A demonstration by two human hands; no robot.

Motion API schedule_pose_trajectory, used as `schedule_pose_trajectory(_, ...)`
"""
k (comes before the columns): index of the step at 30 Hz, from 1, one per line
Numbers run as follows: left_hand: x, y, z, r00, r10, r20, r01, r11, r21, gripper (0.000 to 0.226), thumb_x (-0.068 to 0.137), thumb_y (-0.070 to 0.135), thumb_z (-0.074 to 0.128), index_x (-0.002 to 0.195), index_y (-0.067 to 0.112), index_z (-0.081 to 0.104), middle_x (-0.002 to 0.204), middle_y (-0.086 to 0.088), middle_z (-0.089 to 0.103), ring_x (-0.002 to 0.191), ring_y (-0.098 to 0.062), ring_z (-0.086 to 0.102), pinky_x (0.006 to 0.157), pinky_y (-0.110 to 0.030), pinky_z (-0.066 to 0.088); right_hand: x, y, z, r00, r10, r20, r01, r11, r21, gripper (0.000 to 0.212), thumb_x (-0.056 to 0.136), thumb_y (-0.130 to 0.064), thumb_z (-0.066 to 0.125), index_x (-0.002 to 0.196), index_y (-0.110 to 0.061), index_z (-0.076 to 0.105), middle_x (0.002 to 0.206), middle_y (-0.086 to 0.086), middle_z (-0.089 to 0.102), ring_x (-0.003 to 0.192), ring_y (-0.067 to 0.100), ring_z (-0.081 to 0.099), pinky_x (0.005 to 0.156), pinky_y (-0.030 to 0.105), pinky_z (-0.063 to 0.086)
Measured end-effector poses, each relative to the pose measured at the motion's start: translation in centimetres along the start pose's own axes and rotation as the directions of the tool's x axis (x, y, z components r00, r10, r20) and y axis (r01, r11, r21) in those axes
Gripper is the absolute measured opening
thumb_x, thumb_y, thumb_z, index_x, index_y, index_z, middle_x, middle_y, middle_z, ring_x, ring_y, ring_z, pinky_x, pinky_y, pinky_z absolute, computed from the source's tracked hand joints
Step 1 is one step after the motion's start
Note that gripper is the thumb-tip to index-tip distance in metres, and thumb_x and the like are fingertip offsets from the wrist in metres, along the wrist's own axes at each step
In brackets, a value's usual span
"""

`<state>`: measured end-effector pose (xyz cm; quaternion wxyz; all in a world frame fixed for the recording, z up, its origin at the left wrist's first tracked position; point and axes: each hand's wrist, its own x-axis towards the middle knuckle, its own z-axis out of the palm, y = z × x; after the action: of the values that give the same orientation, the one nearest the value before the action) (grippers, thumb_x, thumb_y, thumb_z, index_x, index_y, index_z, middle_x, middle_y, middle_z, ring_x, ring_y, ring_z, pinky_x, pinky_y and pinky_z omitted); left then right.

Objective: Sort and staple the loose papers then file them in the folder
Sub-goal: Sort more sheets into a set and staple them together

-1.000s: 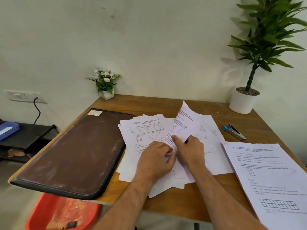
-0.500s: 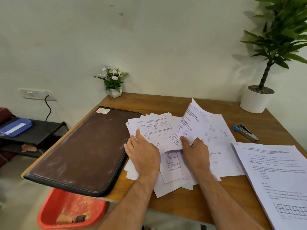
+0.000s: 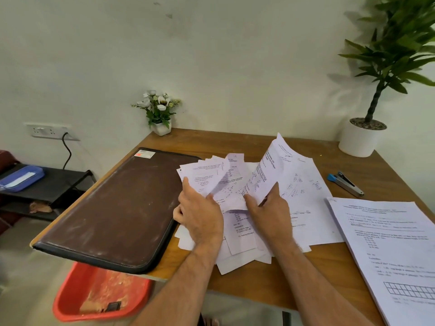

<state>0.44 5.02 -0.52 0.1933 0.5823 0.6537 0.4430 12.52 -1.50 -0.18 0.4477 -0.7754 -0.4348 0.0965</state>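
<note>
White loose papers (image 3: 231,184) now lifted higher than before, both hands (image 3: 202,217) gripping separate sheets.

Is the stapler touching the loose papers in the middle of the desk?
Apart. The head view shows bare wood between the stapler and the nearest edge of the loose papers.

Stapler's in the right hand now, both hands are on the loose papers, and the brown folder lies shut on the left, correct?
Not quite. The head view shows the stapler lying untouched on the table, right of the loose papers. Both hands are on those sheets; the brown folder lies shut on the left.
</note>
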Motion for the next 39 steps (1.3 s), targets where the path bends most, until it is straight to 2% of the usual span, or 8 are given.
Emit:
schedule_pose_trajectory(7, 0.0, -0.1, -0.3, 0.977, 0.207, -0.047, -0.205, 0.978, 0.040, 0.017, 0.100, 0.041, 0.059, 0.108, 0.028, 0.068, 0.101, 0.008, 0.069, 0.098, -0.008, 0.037, 0.086, -0.034, 0.019, -0.4, -1.2, -0.3, 0.994, -0.104, -0.041, 0.104, 0.994, -0.014, 0.092, 0.086, -0.055, 0.068, 0.141, -0.052, -0.005, 0.144, 0.002, 0.055, 0.102, 0.027, 0.071, 0.080, 0.041, 0.061)
schedule_pose_trajectory(14, -1.3, -0.5, 1.2, 0.647, 0.761, 0.034, -0.762, 0.647, 0.020, 0.031, 0.101, 0.041, 0.046, 0.100, 0.020, 0.070, 0.099, 0.001, 0.074, 0.094, -0.021, 0.067, 0.090, -0.037, 0.050, -0.3, 0.2, 0.3, 0.953, -0.282, -0.110, 0.279, 0.959, -0.043, 0.087, 0.087, -0.083, 0.023, 0.151, -0.024, 0.025, 0.097, -0.017, 0.064, 0.063, 0.000, 0.058, 0.061, 0.012, 0.045)
schedule_pose_trajectory(18, -2.0, -0.5, 1.4, 0.634, 0.771, 0.054, -0.773, 0.633, 0.031, 0.026, 0.098, 0.039, 0.051, 0.095, 0.020, 0.069, 0.091, 0.003, 0.075, 0.085, -0.016, 0.069, 0.086, -0.036, 0.050, -0.3, 1.0, 0.1, 0.967, -0.224, -0.124, 0.219, 0.974, -0.052, 0.076, 0.089, -0.080, 0.025, 0.106, -0.017, 0.064, 0.065, -0.014, 0.062, 0.058, 0.007, 0.060, 0.057, 0.024, 0.049)
schedule_pose_trajectory(21, -2.3, -0.6, 0.9, 0.636, 0.768, 0.080, -0.771, 0.630, 0.090, 0.023, 0.093, 0.040, 0.056, 0.090, 0.026, 0.074, 0.090, 0.010, 0.076, 0.094, -0.013, 0.067, 0.096, -0.039, 0.040, 0.0, 1.4, 0.6, 0.974, -0.173, -0.143, 0.180, 0.983, 0.040, 0.048, 0.097, -0.051, 0.045, 0.067, -0.018, 0.060, 0.055, -0.007, 0.057, 0.049, 0.011, 0.053, 0.047, 0.026, 0.039)
schedule_pose_trajectory(24, -2.2, -0.1, 0.0, 0.766, 0.642, 0.032, -0.643, 0.762, 0.077, 0.036, 0.091, 0.040, 0.046, 0.089, 0.026, 0.079, 0.092, 0.012, 0.077, 0.101, -0.013, 0.064, 0.099, -0.040, 0.037, 0.3, 1.4, 0.6, 0.990, -0.064, -0.129, 0.084, 0.984, 0.154, 0.042, 0.099, -0.022, 0.052, 0.058, -0.013, 0.052, 0.051, 0.000, 0.053, 0.044, 0.008, 0.045, 0.044, 0.019, 0.030)
schedule_pose_trajectory(27, -0.8, 1.2, -1.5, 0.979, 0.202, 0.038, -0.200, 0.979, -0.044, 0.035, 0.094, 0.033, 0.045, 0.104, 0.028, 0.078, 0.098, 0.007, 0.074, 0.101, -0.019, 0.061, 0.096, -0.041, 0.045, 0.2, 1.0, 0.5, 0.989, 0.012, -0.147, 0.016, 0.983, 0.185, 0.042, 0.097, -0.017, 0.053, 0.055, -0.012, 0.047, 0.054, 0.001, 0.056, 0.042, 0.009, 0.045, 0.042, 0.016, 0.028)
schedule_pose_trajectory(30, 2.2, 1.9, -2.0, 0.938, -0.228, 0.263, 0.250, 0.967, -0.055, 0.040, 0.091, 0.021, 0.056, 0.129, 0.029, 0.062, 0.126, -0.001, 0.062, 0.123, -0.027, 0.046, 0.098, -0.044, 0.046, 0.2, 0.5, 0.0, 0.977, 0.046, -0.210, 0.007, 0.969, 0.246, 0.045, 0.095, -0.010, 0.053, 0.052, -0.016, 0.041, 0.050, -0.001, 0.051, 0.039, 0.009, 0.042, 0.039, 0.015, 0.027)
schedule_pose_trajectory(39, 2.9, 1.8, -1.9, 0.944, -0.283, 0.169, 0.324, 0.892, -0.314, 0.053, 0.085, 0.006, 0.076, 0.130, 0.018, 0.051, 0.130, 0.000, 0.043, 0.100, -0.021, 0.057, 0.075, -0.031, 0.046, -0.1, 0.5, -0.1, 0.972, 0.074, -0.225, -0.019, 0.971, 0.238, 0.037, 0.096, -0.014, 0.053, 0.060, -0.009, 0.051, 0.060, 0.002, 0.062, 0.046, 0.013, 0.046, 0.046, 0.025, 0.034)
